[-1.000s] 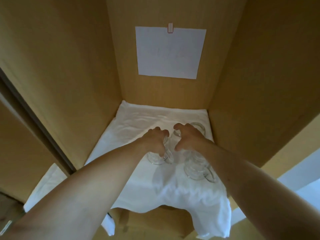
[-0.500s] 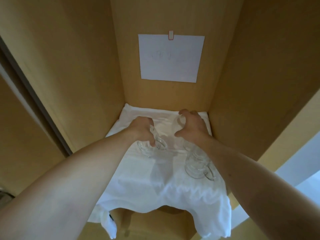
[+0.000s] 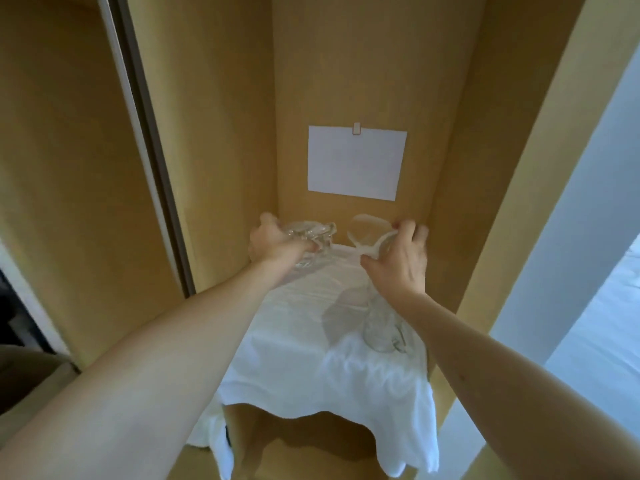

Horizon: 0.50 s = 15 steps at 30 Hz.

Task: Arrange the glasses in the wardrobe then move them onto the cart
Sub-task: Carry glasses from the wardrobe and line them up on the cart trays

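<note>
Inside the wooden wardrobe [image 3: 214,140] a white cloth [image 3: 311,368] covers the shelf. My left hand [image 3: 273,242] grips a clear glass mug [image 3: 311,237], tilted and held above the cloth near the back left. My right hand [image 3: 398,258] grips a second clear glass [image 3: 367,230], its round mouth turned toward me, near the back wall. A third glass mug [image 3: 381,327] with a handle stands on the cloth at the right, below my right wrist.
A white sheet of paper [image 3: 356,162] is clipped to the back wall. A sliding door edge [image 3: 149,140] runs down the left. The cloth hangs over the shelf's front edge. A pale wall [image 3: 581,237] lies to the right.
Both hands have carried their glasses up off the cloth and farther toward the back wall. The view has tilted upward. The third mug has stayed in place.
</note>
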Motion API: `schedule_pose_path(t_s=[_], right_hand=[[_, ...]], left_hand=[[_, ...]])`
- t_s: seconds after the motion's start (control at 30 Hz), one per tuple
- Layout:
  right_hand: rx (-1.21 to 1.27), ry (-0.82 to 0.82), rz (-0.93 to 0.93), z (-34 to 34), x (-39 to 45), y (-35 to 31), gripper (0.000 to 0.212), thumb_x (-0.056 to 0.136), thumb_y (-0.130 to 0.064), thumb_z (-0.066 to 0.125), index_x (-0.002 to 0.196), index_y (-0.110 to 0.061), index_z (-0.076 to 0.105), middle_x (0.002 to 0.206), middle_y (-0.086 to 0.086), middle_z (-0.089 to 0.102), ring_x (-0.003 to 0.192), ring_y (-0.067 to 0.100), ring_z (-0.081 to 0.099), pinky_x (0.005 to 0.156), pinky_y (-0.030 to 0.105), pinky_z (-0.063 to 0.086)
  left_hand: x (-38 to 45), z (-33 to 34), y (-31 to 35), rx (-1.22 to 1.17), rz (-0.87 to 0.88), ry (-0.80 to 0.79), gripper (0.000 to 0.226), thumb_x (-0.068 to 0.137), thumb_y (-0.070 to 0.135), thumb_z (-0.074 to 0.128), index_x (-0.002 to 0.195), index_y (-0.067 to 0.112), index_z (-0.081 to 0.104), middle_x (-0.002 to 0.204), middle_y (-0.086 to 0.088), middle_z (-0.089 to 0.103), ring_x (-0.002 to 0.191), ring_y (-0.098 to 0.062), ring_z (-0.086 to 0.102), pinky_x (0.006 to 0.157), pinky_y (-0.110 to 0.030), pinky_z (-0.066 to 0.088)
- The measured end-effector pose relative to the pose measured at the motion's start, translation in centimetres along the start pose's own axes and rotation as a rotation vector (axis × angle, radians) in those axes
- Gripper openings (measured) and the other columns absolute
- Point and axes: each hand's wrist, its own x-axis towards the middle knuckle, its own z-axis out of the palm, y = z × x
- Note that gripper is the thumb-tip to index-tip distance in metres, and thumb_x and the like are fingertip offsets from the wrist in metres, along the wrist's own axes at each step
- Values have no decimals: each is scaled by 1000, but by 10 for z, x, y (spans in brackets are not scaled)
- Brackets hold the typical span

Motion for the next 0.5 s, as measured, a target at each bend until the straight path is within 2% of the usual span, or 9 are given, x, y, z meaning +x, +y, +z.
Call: schedule_pose_path(t_s=[0.1, 0.2, 0.27, 0.4, 0.5], right_hand=[[65, 38, -22, -16, -17, -13, 82, 69, -25, 83, 134, -20, 34, 133, 6, 33, 115, 34, 49, 95, 34, 37], [102, 58, -61, -32, -35, -26, 86, 71, -29, 82, 141, -19, 34, 135, 1, 26, 121, 30, 44, 98, 30, 35], [136, 78, -93, -41, -46, -35, 83, 72, -29, 81, 141, -21, 36, 132, -5, 24, 120, 28, 43, 97, 29, 35], [194, 163, -101, -58, -62, -52, 80, 72, -30, 83, 140, -21, 42, 138, 1, 29, 118, 28, 47, 92, 30, 37], [235, 271, -54, -67, -73, -66, 79, 73, -37, 87, 138, -21, 45, 139, 5, 35, 115, 28, 52, 88, 29, 36]], left_hand=[[-28, -21, 9, -161, 4, 88, 83, 41, 50, 98, 99, 24, 46, 96, 3, 58, 85, -16, 61, 57, -26, 42], [-56, -42, 19, -336, -68, 97, 82, 43, 54, 97, 100, 26, 45, 101, 2, 61, 91, -18, 63, 77, -38, 55], [-70, -55, 26, -482, -143, 81, 77, 46, 51, 97, 99, 26, 47, 105, 0, 65, 96, -21, 65, 89, -45, 56], [-88, -82, 39, -751, -247, -69, 78, 53, 41, 98, 116, 15, 60, 112, -6, 72, 104, -25, 70, 97, -47, 55], [-98, -97, 46, -951, -281, -266, 52, 67, 30, 92, 112, 16, 70, 107, -9, 77, 99, -26, 73, 94, -45, 58]])
